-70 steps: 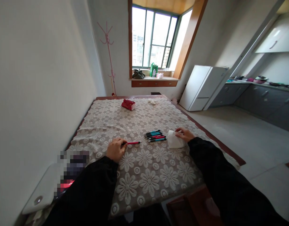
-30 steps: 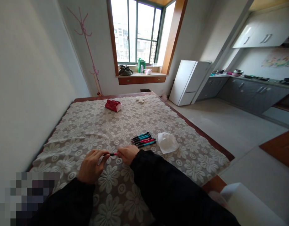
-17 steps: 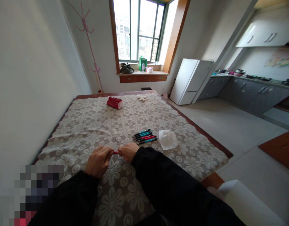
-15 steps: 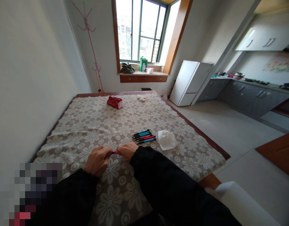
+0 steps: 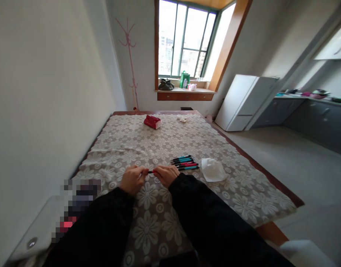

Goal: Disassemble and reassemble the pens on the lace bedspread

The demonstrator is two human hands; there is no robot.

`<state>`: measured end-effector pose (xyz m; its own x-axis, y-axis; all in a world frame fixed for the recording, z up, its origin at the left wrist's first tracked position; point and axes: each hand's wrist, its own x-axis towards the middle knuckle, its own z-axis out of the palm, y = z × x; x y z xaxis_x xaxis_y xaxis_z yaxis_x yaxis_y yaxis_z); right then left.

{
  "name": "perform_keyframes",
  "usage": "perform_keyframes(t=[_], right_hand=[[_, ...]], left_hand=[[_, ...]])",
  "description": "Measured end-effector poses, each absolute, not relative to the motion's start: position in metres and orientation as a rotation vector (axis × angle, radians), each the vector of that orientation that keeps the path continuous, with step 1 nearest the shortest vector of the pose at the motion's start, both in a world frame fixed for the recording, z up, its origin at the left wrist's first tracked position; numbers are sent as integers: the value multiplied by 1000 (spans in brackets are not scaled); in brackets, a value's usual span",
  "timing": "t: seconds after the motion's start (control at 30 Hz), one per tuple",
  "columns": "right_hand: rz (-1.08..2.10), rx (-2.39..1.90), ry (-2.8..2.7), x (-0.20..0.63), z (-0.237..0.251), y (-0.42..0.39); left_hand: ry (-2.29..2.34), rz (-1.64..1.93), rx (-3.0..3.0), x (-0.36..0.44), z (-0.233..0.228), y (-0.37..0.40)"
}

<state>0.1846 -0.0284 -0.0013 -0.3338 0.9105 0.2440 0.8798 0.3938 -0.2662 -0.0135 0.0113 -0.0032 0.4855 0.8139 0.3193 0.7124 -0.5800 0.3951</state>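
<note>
While both hands, left hand [image 5: 132, 180] and right hand [image 5: 165, 174], pinch the red pen [image 5: 151, 171], bare tablecloth [image 5: 159, 222] surrounds them.

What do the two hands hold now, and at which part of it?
A red pen, one end in each: the left hand grips its left end, the right hand its right end. Only a short middle stretch shows.
</note>
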Motion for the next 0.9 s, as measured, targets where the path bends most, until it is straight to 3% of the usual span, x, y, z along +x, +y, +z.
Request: perform_keyframes(t=[0.1, 0.3, 0.9], right_hand=[[78, -1556, -2283, 185, -5, -28], [58, -1372, -2285, 189, -16, -18], [-110, -1316, -2293, 184, -15, -19]], left_hand=[[1223, 851, 2518, -11, 2, 6], [1275, 651, 2460, -9, 3, 5], [1247, 610, 2417, -9, 3, 4]])
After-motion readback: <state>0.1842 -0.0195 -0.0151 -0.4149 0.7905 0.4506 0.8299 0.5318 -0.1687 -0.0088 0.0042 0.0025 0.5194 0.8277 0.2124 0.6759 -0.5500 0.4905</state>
